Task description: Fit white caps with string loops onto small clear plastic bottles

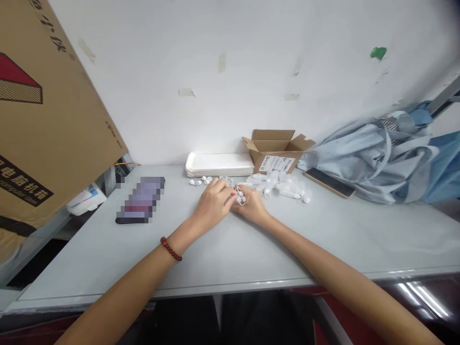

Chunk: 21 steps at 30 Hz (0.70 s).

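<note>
Both my hands meet over the middle of the grey table (230,249). My left hand (212,204) has its fingers curled and pinched toward my right hand (251,205), which is closed round a small white plastic piece (240,195). A red bead bracelet (171,249) is on my left wrist. Just beyond the hands lie a few small white caps (201,181) and a heap of clear plastic tubes (280,185).
A stack of white trays (219,165) and an open small cardboard box (276,149) stand against the wall. A phone (329,182) lies by a blue garment (381,153) on the right. A dark blurred-out device (141,199) lies left, and a large cardboard carton (43,120) stands at far left.
</note>
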Available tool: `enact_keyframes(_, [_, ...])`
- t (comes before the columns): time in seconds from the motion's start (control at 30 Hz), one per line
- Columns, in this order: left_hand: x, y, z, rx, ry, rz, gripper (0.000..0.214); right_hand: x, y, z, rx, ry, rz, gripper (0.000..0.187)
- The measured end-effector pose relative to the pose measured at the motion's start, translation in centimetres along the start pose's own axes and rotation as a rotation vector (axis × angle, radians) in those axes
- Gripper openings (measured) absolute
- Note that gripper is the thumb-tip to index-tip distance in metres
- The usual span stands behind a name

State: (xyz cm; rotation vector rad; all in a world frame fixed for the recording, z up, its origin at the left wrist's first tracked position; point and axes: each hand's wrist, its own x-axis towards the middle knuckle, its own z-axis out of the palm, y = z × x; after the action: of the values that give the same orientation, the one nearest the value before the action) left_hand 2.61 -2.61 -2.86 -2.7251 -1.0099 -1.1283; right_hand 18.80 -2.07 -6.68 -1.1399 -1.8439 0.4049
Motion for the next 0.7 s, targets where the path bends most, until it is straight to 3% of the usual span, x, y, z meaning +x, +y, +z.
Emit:
enact_keyframes(0.13, [-0.1,0.2,-0.3,-0.022,0.025,0.003,0.016,0.1,-0.1,-0.1,0.022,0.008,0.057,0.019])
enact_keyframes(0.3, [0.2,-0.1,-0.4,-0.174,0.217,-0.278,0.016,0.2,0.0,-0.3,0.077,-0.002,0.086,0.017])
enact_keyframes(0.5, [0.3,-0.8,0.5,-0.271,-0.042,-0.371,0.013,0.0,0.0,-0.1,0.038,0.005,0.064,0.015])
enact_keyframes(0.7, [0.5,-0.6,0.1,-0.333,-0.063,-0.362,0.011,0.0,0.0,0.1,-0.031,0.004,-0.042,0.016])
